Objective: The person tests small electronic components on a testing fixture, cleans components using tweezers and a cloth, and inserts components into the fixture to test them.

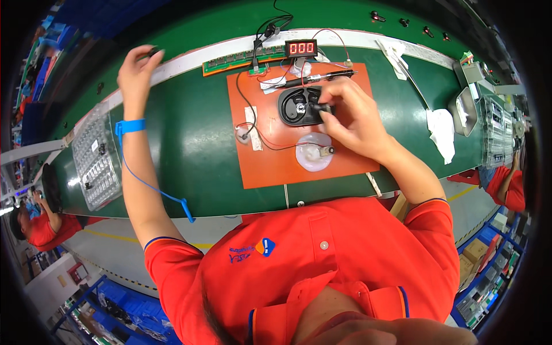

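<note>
My right hand (352, 115) pinches a small black part (319, 107) at the right edge of a black oval fixture (295, 107) on an orange mat (270, 167). My left hand (135, 68) is stretched far out to the left over the white strip of the bench. Its fingertips are closed on a small dark piece (153, 52). A blue wrist strap (131, 126) with a coiled blue cord sits on that wrist. A black pen-like probe (313, 79) lies just behind the fixture.
A red-digit display (301, 48) and a green circuit strip (230, 62) stand behind the mat. A white round pad (313, 152) lies in front of the fixture. A clear parts tray (95, 155) is at the left and a white cloth (443, 132) at the right. Co-workers in red sit at the left (40, 227) and right (509, 184).
</note>
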